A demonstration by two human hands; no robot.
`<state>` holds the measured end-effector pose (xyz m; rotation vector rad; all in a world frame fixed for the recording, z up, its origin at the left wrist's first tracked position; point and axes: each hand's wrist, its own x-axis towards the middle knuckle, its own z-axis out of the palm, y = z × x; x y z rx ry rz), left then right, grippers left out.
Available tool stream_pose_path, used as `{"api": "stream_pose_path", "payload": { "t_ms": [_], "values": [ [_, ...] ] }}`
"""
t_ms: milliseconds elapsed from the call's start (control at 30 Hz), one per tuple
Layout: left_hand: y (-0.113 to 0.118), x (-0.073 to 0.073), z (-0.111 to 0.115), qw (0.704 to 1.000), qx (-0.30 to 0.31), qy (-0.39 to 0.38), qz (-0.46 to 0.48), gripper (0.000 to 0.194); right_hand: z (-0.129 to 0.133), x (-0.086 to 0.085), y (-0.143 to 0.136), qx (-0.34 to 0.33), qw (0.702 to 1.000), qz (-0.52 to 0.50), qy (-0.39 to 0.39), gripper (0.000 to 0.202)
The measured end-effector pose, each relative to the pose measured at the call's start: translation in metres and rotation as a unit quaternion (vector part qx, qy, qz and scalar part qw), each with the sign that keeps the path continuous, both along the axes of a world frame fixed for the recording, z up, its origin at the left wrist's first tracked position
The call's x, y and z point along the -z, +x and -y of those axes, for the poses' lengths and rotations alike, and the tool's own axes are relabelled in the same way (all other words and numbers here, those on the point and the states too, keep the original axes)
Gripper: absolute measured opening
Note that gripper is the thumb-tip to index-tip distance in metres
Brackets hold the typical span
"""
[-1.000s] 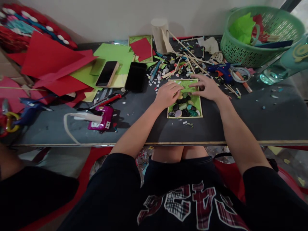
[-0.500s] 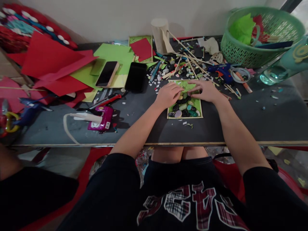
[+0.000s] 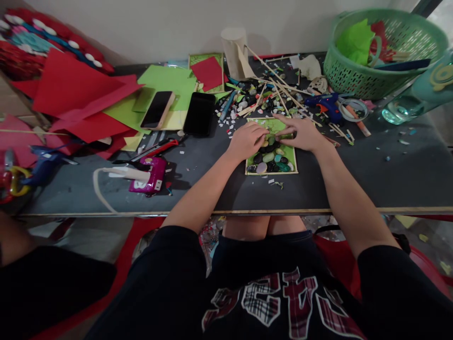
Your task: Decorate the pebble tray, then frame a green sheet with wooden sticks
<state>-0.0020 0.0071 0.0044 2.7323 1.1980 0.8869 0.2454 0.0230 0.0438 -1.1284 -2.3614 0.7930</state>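
Observation:
A small green panel with a pale stick frame (image 3: 272, 173) lies flat on the table in front of me. Dark, green and pale pebbles (image 3: 269, 157) cover its nearer part. My left hand (image 3: 247, 140) rests over the panel's left side, its fingers curled and pressed together near the upper pebbles. Whatever may be under those fingertips is hidden. From the right, my right hand (image 3: 301, 134) reaches over the frame with fingers spread, their tips close to the left hand's and beside the topmost pebbles. Between the hands the green surface shows.
Behind the panel lie loose pebbles, sticks and a blue glue gun (image 3: 327, 106). A green basket (image 3: 354, 78) and a bottle (image 3: 406, 106) stand right. Leftward are two phones (image 3: 200, 114), red paper (image 3: 76, 89), a purple power socket (image 3: 152, 175) and another person's arm (image 3: 16, 238).
Almost nothing differs. Both hands stay over the panel, with only a very slight shift of the fingers.

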Motion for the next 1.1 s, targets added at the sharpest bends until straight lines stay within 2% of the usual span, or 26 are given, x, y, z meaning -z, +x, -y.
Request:
{"api": "stream_pose_path", "payload": {
  "t_ms": [333, 533, 700, 867, 1100],
  "values": [
    [0.001, 0.001, 0.000, 1.000, 0.000, 0.011, -0.005, 0.034, -0.008, 0.006, 0.000, 0.025, 0.999, 0.024, -0.018, 0.082],
    [0.000, 0.002, 0.000, 1.000, 0.001, 0.013, -0.002, 0.033, -0.007, 0.009, 0.002, 0.013, 1.000, 0.020, 0.011, 0.092],
    [0.000, 0.003, -0.002, 1.000, 0.008, 0.014, 0.009, 0.032, -0.004, 0.010, -0.002, 0.007, 1.000, 0.008, 0.022, 0.081],
    [0.000, 0.005, -0.003, 0.999, 0.009, 0.036, 0.005, 0.034, -0.005, 0.013, -0.003, 0.011, 0.999, 0.001, 0.030, 0.082],
    [0.000, 0.004, -0.002, 0.999, 0.013, 0.032, 0.002, 0.033, -0.001, 0.010, -0.004, 0.034, 0.999, -0.038, -0.013, 0.091]
  ]
}}
